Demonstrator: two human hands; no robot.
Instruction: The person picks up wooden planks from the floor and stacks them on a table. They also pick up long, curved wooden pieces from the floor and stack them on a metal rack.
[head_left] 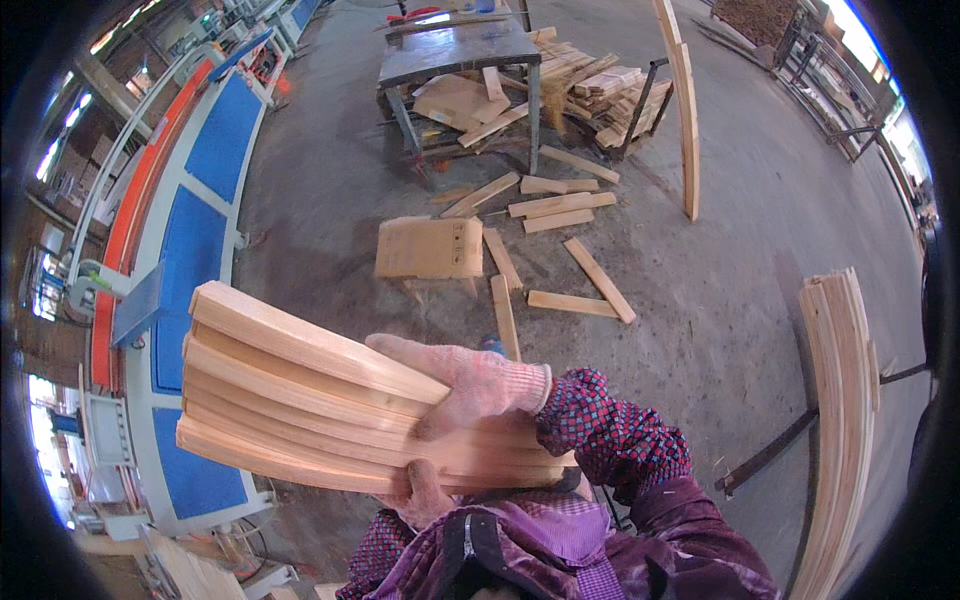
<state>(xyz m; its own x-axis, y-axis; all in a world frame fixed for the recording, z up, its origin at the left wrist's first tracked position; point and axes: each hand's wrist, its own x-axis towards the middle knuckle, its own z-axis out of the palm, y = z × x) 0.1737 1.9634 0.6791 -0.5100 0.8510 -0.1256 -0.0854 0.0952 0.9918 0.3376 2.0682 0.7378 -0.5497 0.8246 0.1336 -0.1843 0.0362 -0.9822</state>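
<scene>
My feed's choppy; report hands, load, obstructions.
Right hand across wooden strips; left hand at their near edge. Strips bundled side by side. Loose boards, cardboard box on floor ahead.

A broad grey concrete floor (720, 330), scuffed and darkened in patches, spreads through a workshop, with a square metal-topped table (460, 52) standing on angled legs near the far end, its dark surface catching a pale sheen. Along the left side runs a long machine (212, 135) with blue panels, a whitish frame and an orange-red band (150, 190), its straight lines bowed toward the rim, while a metal rack (835, 90) stands at the upper right. Bright white light shows through window openings (46, 160) at the far left and a glaring opening (858, 35) at the upper right.
</scene>
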